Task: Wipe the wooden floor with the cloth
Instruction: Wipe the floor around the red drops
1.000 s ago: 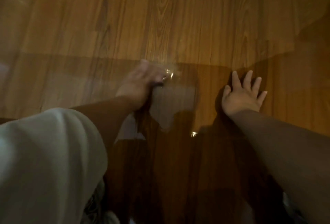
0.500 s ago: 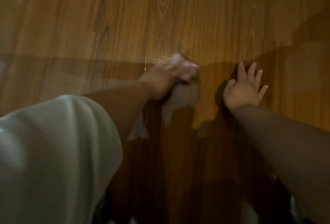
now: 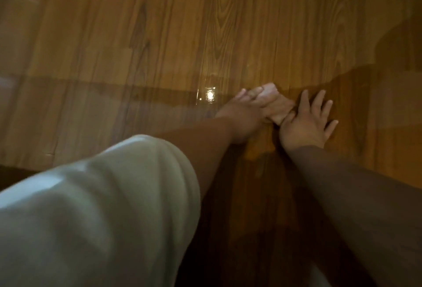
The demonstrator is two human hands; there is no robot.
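Rightward since a second ago, left hand now grips the bunched cloth on the floor, touching the flat, spread right hand; it looks soft, light, best held by its bunch.

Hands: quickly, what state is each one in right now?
Left hand: holds the cloth, on the floor.
Right hand: open, flat on the floor.
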